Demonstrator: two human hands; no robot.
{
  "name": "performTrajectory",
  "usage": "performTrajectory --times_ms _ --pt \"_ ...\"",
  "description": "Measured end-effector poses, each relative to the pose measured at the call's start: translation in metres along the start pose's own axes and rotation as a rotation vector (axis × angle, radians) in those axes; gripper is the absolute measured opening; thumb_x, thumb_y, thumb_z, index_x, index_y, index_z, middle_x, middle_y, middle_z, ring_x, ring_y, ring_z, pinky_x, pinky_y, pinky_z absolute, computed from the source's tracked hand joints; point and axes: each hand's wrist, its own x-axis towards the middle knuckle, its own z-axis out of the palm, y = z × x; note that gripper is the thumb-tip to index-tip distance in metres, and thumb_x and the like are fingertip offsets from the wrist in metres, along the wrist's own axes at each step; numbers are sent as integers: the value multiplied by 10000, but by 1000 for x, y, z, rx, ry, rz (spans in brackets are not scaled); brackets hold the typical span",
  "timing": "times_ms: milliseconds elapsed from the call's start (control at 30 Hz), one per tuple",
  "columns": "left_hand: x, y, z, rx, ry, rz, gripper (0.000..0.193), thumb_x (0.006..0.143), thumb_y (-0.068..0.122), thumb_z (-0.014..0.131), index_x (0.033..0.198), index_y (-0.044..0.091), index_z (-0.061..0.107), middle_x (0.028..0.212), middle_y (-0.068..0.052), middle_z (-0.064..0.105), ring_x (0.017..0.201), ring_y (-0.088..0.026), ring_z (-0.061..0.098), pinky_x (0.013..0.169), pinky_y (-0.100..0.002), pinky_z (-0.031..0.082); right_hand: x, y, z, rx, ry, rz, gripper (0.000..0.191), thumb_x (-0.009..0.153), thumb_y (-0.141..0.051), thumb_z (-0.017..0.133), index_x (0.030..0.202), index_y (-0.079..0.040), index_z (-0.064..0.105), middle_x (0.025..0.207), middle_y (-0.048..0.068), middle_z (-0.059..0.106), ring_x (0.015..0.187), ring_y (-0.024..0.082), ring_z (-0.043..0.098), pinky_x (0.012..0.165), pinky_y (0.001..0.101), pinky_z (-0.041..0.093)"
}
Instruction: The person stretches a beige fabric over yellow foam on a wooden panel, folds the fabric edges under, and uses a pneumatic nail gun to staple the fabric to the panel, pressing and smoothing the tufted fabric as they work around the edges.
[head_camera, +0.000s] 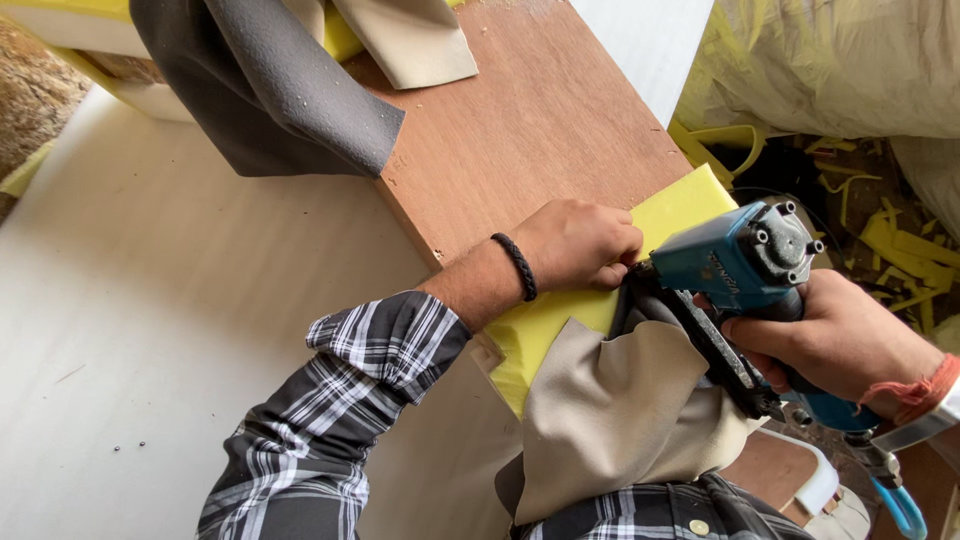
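Basically, work sat at the near right corner of the plywood board, where the yellow foam wrapped the board's right edge and ran down toward the camera. Left hand was curled tight, knuckles up, pressing the foam at that edge, fingertips tucked under right beside the stapler's nose; whether it also pinched fabric, couldn't tell. Right hand was closed fully around the grip of the blue pneumatic stapler, its nose against the foam edge just beside the left fingers, its magazine running down to the near right. Beige fabric hung loose below both hands, draped over the foam's near end, touching the stapler magazine.

Room: wide flat white surface lay left of the board. Right side was tight, cluttered with yellow foam offcuts on the floor and a pale plastic-covered bulk far right. Far end of the board carried grey fabric folded over its left edge and another beige piece, both well apart from the hands. Blue air hose trailed off the stapler base at near right.
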Motion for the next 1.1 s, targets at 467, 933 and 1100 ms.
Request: performTrajectory --times_ms 467,933,1100 --pt "-50 8 -16 -452 285 -398 203 849 190 709 1024 98 755 886 -87 732 807 -205 738 741 -339 592 0 -51 15 20 40 259 249 884 -78 732 1127 -128 756 553 127 571 430 228 546 445 408 452" --pt "-53 16 -4 -400 460 -415 182 839 123 704 1013 75 727 936 -94 712 830 -233 723 754 -357 589 12 -52 30 -35 89 260 208 865 -77 777 1071 -89 755 558 116 561 434 219 506 420 409 443" --pt "-58 33 -18 -324 564 -403 110 868 151 722 955 84 728 908 -79 727 824 -237 730 725 -350 592 7 -49 21 94 27 166 288 851 -45 734 1123 -118 793 540 114 553 445 205 494 414 405 427"
